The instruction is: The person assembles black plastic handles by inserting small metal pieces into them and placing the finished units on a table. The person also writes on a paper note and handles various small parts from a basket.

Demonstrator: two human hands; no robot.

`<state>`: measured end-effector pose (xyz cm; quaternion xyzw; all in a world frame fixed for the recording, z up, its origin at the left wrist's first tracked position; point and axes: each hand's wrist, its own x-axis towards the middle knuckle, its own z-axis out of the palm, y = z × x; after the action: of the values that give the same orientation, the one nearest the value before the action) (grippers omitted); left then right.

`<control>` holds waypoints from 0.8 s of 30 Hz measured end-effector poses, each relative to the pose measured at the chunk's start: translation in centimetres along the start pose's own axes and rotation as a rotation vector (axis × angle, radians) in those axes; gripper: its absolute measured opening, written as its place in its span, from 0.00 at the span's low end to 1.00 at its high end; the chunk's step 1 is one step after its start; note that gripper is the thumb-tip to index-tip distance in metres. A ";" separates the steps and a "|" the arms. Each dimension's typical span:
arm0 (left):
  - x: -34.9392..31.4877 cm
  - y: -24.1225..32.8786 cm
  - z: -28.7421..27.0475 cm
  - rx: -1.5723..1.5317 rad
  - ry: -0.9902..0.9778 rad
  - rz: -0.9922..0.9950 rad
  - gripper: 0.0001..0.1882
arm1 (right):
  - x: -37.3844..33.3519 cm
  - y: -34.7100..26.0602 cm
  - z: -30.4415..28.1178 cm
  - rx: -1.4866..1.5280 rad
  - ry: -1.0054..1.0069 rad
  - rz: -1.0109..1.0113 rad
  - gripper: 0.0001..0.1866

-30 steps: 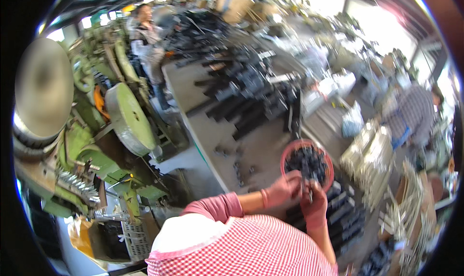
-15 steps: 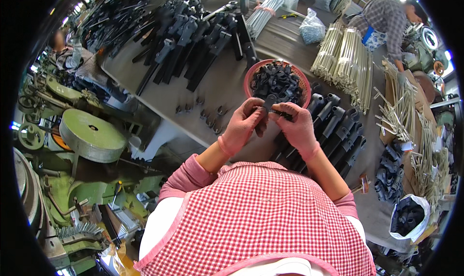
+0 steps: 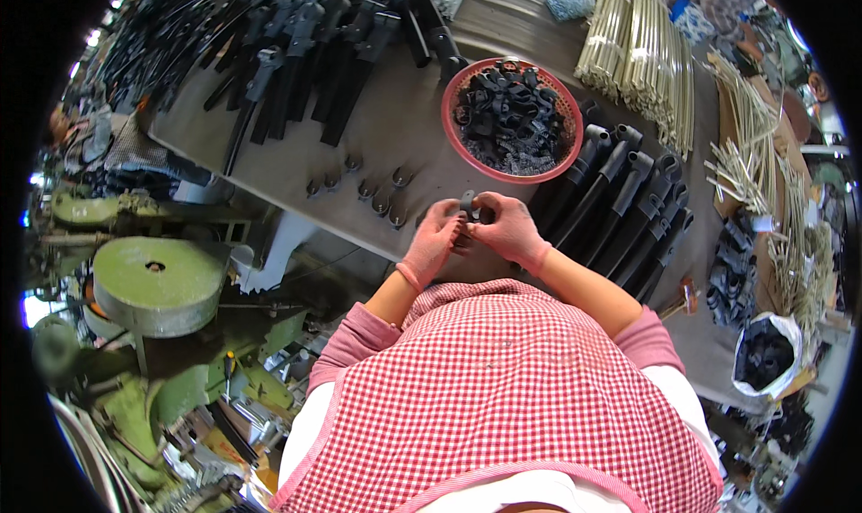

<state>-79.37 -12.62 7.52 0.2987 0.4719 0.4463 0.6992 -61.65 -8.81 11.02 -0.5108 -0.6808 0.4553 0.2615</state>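
Note:
My left hand (image 3: 431,244) and my right hand (image 3: 514,229), both in soiled pinkish gloves, meet above the table edge in front of the apron. Their fingers pinch a small dark metal clamp (image 3: 468,201), whose rounded tab sticks up between them. Its lower part is hidden by the fingertips. Just beyond sits a red plastic basket (image 3: 448,122), heaped with black curved clamps (image 3: 512,105) and small shiny pieces, perhaps screws. To the left of my hands, several small U-shaped clips (image 3: 382,204) stand spaced out on the grey table (image 3: 310,149).
Black tubes with ring-shaped ends (image 3: 620,190) lie right of my hands. Black bars with brackets (image 3: 359,73) cover the far left. Bundled pale rods (image 3: 642,55) lie at the back right, near another person's sleeve (image 3: 732,1). A green machine wheel (image 3: 160,284) stands at the left.
My view has tipped downward, so the basket appears higher. My hands have drawn back from the basket toward the apron, keeping close together around the clamp.

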 end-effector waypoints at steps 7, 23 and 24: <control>10.0 5.6 -1.5 0.982 0.007 0.679 0.09 | 7.1 6.3 5.0 -0.579 -0.283 0.107 0.18; 19.5 2.6 7.3 0.579 -0.306 0.099 0.11 | -4.3 2.9 -10.1 0.771 0.300 0.720 0.13; 17.9 3.3 7.8 0.508 -0.364 0.130 0.11 | -4.3 2.4 -10.4 0.756 0.314 0.691 0.13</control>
<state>-70.49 4.99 6.24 0.5685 0.4152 0.2971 0.6451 -50.56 -9.04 13.98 -0.6372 -0.2143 0.6465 0.3606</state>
